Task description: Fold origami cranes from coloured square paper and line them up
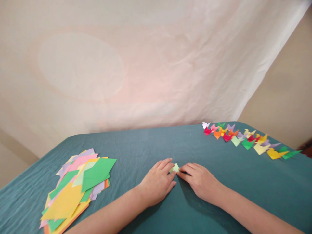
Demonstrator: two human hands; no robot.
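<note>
A small piece of folded light green paper [174,168] lies on the cloth between my two hands, partly covered by fingers. My left hand [158,180] holds its left side, with the fingertips and thumb closed around that edge. At the right corner, my right hand [201,182] pinches the paper between thumb and fingertips. How the hidden part of the paper is folded cannot be made out.
A dark green cloth covers the table [146,143]. On the left lies a loose pile of coloured paper sheets [65,201]. Several folded paper birds [236,140] stand in rows at the back right. A pale fabric sheet [151,65] hangs behind the table.
</note>
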